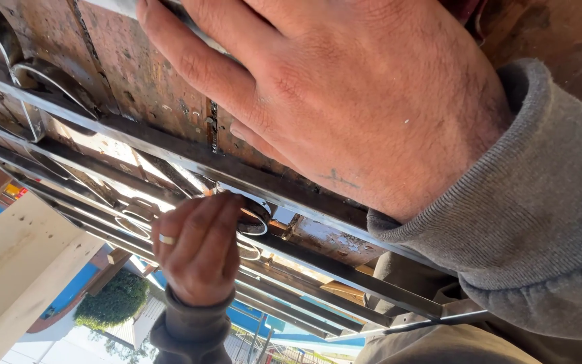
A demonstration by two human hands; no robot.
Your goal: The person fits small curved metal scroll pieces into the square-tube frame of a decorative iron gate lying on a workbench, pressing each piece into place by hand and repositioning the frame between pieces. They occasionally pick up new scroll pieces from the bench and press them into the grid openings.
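Observation:
My right hand (345,101), in a light grey sleeve, lies flat with its palm on a rusty steel plate (136,74), fingers spread toward the upper left. It grips nothing. A long flat steel bar (170,149) runs diagonally just below it. My left hand (197,246), with a ring on one finger and a dark grey cuff, pinches a small round metal ring (256,221) against the underside of that bar. More parallel bars (291,296) of the same metal grille lie under the left hand.
Curved steel scrolls (31,101) sit between the bars at the upper left. A thin rod (405,327) sticks out at the lower right. A pale wooden board (21,269) lies at the left. A green bush (112,300) shows beyond it.

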